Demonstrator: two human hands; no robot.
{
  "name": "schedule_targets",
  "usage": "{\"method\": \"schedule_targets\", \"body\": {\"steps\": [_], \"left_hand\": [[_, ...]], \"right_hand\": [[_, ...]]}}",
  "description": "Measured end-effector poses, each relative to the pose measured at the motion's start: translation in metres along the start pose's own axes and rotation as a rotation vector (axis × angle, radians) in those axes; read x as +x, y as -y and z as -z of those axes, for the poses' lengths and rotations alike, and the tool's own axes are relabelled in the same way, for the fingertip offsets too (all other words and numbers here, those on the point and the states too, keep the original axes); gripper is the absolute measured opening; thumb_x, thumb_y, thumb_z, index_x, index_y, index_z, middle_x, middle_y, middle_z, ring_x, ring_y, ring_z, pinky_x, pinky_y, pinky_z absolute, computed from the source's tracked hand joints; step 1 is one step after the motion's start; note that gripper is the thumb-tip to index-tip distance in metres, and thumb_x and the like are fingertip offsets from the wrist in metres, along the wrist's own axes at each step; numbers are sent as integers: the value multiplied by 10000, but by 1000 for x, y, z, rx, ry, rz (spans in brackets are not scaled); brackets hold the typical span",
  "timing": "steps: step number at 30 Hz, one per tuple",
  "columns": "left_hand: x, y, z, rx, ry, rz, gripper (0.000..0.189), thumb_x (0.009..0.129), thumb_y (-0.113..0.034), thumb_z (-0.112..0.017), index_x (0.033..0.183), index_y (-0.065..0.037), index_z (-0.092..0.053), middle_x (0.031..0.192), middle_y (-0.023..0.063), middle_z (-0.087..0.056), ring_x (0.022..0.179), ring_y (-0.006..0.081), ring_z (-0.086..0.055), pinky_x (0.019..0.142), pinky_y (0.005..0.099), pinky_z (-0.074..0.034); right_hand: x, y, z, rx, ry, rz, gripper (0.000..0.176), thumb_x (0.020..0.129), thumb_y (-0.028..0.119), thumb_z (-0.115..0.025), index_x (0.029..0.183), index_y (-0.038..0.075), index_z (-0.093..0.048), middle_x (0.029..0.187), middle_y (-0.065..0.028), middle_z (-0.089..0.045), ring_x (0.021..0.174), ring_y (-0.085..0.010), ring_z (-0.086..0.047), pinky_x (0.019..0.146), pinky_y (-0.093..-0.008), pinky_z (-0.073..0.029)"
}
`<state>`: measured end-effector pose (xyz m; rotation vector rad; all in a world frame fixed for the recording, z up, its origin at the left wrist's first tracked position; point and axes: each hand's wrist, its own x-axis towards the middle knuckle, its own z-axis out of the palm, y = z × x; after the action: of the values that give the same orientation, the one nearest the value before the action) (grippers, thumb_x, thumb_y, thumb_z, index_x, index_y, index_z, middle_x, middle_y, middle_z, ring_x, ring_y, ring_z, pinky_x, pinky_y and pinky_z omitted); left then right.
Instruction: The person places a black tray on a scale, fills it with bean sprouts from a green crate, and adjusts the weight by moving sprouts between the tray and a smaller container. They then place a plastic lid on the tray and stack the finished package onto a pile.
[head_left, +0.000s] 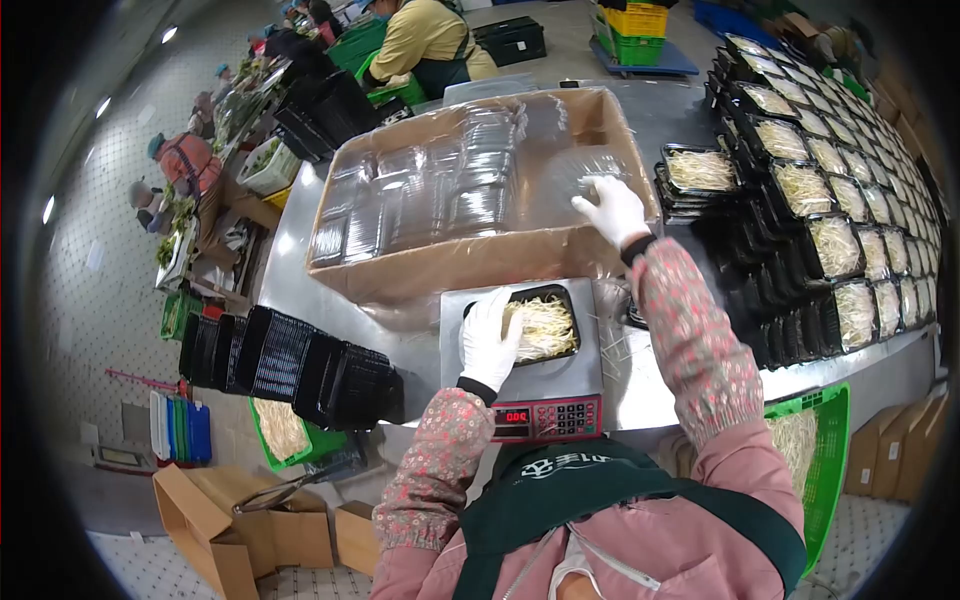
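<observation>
My left hand (490, 340), in a white glove, grips the left side of a black plastic tray (573, 350) filled with bean sprouts (545, 330). This tray rests on the platform of a digital scale (460, 315) with a red display panel. Over the right end of a large cardboard box (440, 262), my gloved right hand (615, 212) has its fingers closed at the edge of a clear plastic lid (578, 170). Stacks of similar clear lids (485, 165) fill the box's left and middle part.
Nested black trays (290, 365) lie at the table's left edge. On the right stand many stacked trays of sprouts (835, 245). Green crates (825, 470) with sprouts sit below the table on both sides. Beyond the box, a person in a yellow top (425, 45) works.
</observation>
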<state>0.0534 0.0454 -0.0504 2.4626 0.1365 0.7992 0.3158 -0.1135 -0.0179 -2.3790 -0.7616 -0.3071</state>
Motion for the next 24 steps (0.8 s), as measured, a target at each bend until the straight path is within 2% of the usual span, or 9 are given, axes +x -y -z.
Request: {"method": "schedule_targets", "body": {"steps": [4, 7, 8, 12, 15, 19, 22, 23, 24], "left_hand": [[-3, -15, 26, -159, -197, 146, 336, 902, -50, -614, 1235, -16, -584, 1181, 169, -628, 1133, 313, -579, 1007, 389, -439], [-23, 3, 49, -278, -266, 320, 304, 926, -40, -586, 1226, 8, -570, 1185, 162, -612, 1110, 279, -589, 1004, 360, -436], [-30, 11, 55, -387, -315, 355, 281, 944, -15, -552, 1222, 18, -564, 1202, 136, -607, 1104, 232, -593, 999, 334, -441], [-56, 25, 87, -464, -360, 516, 267, 980, -12, -511, 1239, 14, -569, 1221, 105, -622, 1122, 182, -593, 1001, 309, -452], [-68, 27, 100, -645, -399, 616, 269, 990, -39, -518, 1248, 10, -576, 1222, 109, -625, 1085, 180, -616, 955, 295, -489], [-59, 13, 107, -789, -405, 664, 315, 1012, -129, -517, 1297, 2, -542, 1237, 128, -611, 1071, 204, -625, 883, 302, -526], [-38, -9, 99, -928, -340, 589, 446, 1027, -266, -506, 1391, -13, -454, 1341, 170, -527, 1127, 258, -594, 856, 328, -536], [-32, -17, 94, -979, -334, 557, 517, 1024, -291, -506, 1445, -19, -379, 1384, 185, -480, 1159, 267, -570, 856, 336, -539], [-28, -24, 88, -1056, -310, 494, 546, 1022, -287, -507, 1468, -22, -335, 1392, 190, -469, 1160, 265, -565, 853, 339, -540]], "right_hand": [[44, 9, -33, -251, 298, -157, 560, 753, 445, -778, 1130, 63, -622, 1132, -150, -659, 1081, -320, -632, 901, -419, -513], [55, -8, -65, -309, 349, -115, 270, 815, 227, -671, 1035, 71, -674, 1042, -165, -695, 1028, -340, -658, 887, -431, -519], [58, -19, -80, -258, 262, -117, 179, 813, 255, -648, 900, 102, -679, 979, -185, -688, 972, -376, -651, 851, -463, -509], [56, -10, -51, -184, 194, -123, 180, 830, 196, -621, 979, 101, -660, 1026, -173, -685, 991, -358, -653, 863, -451, -512], [54, -9, -15, 1, -47, -14, 156, 845, 222, -670, 914, 99, -605, 930, -139, -680, 876, -306, -663, 809, -415, -514], [22, 23, 64, 602, -269, 11, 232, 842, 61, -707, 1044, 72, -595, 807, -32, -620, 738, -101, -607, 646, -274, -503], [-28, 51, 99, 1005, -128, 38, 344, 860, -40, -637, 1177, 14, -516, 835, 24, -553, 698, -37, -535, 614, -197, -476], [-45, 60, 89, 1074, -192, 131, 351, 859, -48, -627, 1184, 32, -519, 842, 28, -551, 709, -35, -538, 597, -186, -466], [-74, 75, 94, 1202, -23, 2, 348, 861, -53, -615, 1182, 45, -524, 863, 34, -551, 694, -31, -531, 584, -181, -457]]}}
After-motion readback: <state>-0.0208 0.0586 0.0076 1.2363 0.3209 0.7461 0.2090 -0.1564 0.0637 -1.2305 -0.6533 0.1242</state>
